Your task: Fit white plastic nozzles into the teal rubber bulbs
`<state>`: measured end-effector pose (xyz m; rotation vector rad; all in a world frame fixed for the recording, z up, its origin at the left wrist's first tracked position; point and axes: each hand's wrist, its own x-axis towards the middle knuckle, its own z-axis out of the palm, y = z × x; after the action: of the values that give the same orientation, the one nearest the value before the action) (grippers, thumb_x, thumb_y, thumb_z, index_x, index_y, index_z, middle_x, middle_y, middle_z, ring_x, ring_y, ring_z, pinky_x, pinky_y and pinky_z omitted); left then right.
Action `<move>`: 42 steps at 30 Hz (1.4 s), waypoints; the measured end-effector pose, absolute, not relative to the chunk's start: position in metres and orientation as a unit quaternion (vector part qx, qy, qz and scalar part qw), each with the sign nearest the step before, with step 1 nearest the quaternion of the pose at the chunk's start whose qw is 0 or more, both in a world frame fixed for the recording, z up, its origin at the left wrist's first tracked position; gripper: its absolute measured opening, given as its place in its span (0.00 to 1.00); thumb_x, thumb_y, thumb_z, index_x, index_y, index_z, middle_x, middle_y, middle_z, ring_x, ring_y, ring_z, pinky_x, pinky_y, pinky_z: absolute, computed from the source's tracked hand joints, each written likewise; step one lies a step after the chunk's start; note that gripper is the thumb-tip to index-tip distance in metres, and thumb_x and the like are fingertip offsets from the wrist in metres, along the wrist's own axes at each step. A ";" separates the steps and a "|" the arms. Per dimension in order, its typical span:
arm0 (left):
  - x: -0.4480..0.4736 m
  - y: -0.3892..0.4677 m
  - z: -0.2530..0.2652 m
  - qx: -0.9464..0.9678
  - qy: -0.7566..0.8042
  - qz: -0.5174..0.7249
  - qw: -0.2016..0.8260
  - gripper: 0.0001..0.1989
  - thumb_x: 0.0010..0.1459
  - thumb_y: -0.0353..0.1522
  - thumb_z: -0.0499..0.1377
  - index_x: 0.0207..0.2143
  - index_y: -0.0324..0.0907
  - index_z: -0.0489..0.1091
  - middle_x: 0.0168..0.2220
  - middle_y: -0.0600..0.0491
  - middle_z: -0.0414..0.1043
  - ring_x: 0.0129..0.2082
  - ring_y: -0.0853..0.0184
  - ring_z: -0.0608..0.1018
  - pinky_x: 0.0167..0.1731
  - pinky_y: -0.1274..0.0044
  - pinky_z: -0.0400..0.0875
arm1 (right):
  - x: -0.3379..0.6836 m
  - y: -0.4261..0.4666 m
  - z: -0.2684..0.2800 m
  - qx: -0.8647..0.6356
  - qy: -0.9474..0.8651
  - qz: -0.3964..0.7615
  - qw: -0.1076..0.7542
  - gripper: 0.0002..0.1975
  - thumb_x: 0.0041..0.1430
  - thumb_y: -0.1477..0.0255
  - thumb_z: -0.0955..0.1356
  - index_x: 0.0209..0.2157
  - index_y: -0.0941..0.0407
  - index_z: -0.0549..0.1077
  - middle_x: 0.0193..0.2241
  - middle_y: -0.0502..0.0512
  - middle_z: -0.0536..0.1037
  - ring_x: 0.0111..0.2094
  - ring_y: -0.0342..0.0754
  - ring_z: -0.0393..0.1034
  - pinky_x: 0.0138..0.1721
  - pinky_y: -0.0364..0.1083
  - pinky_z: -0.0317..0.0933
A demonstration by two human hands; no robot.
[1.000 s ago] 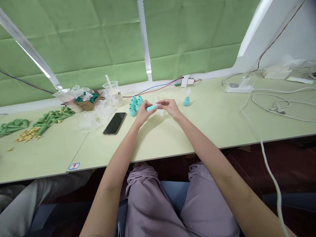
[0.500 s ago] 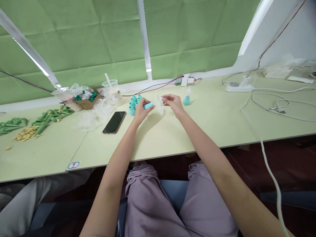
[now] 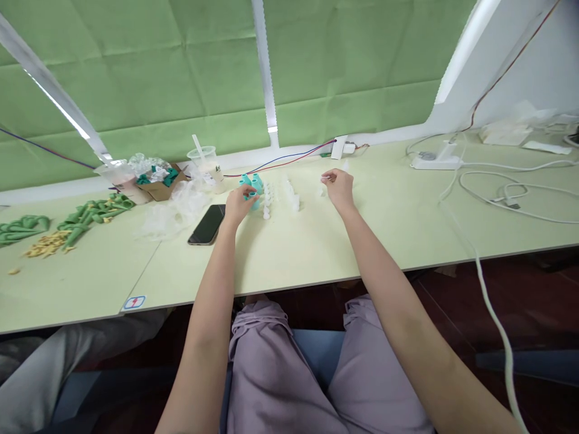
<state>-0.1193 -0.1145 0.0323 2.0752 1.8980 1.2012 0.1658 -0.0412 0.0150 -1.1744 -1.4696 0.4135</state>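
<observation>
On the bench (image 3: pixel 384 223), the phone (image 3: pixel 204 227) lies left of the bulbs (image 3: pixel 256 182), the left hand (image 3: pixel 238 205) at their near side. Right of these runs one row of parts (image 3: pixel 266 208), then a second row (image 3: pixel 295 202), then the right hand (image 3: pixel 340 188). A bag (image 3: pixel 169 212) sits left of the phone, a box (image 3: pixel 163 189) behind it; the power strip (image 3: pixel 436 160) (well apart, from here) lies far right.

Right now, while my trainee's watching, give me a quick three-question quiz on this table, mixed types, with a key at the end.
1. Which hand is at the cluster of teal bulbs?
2. True or false: the phone lies to the left of the two rows of white pieces.
3. Fill in: the plastic cup behind the phone has a white ____ sticking out of it.

Key: 1. The left hand. 2. True. 3. Straw.
</observation>
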 end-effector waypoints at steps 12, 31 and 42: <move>-0.116 -0.119 0.029 0.715 0.629 0.304 -0.035 0.09 0.50 0.32 0.59 0.37 0.43 0.73 0.38 0.48 0.75 0.40 0.59 0.73 0.41 0.69 0.65 | 0.167 -0.029 -0.003 -0.506 -0.683 0.100 0.517 0.10 0.54 0.78 0.62 0.34 0.58 0.75 0.36 0.60 0.75 0.30 0.47 0.69 0.42 0.50 0.64; -0.109 -0.124 0.030 0.721 0.641 0.255 -0.061 0.08 0.57 0.33 0.56 0.38 0.43 0.72 0.44 0.45 0.72 0.49 0.54 0.69 0.48 0.64 0.59 | 0.163 -0.028 -0.007 -0.522 -0.730 0.059 0.437 0.09 0.54 0.78 0.62 0.35 0.56 0.71 0.37 0.61 0.74 0.40 0.53 0.68 0.45 0.52 0.59; -0.109 -0.124 0.032 0.722 0.628 0.278 -0.082 0.08 0.58 0.31 0.54 0.37 0.43 0.72 0.45 0.45 0.71 0.49 0.54 0.68 0.49 0.64 0.59 | 0.160 -0.026 -0.010 -0.482 -0.708 0.198 0.477 0.10 0.48 0.78 0.66 0.34 0.54 0.67 0.29 0.53 0.75 0.32 0.49 0.71 0.38 0.49 0.64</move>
<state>-0.1093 -0.1242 0.0318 2.3941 2.0832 0.9226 0.1605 -0.0260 -0.0099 -1.1766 -1.7290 0.4844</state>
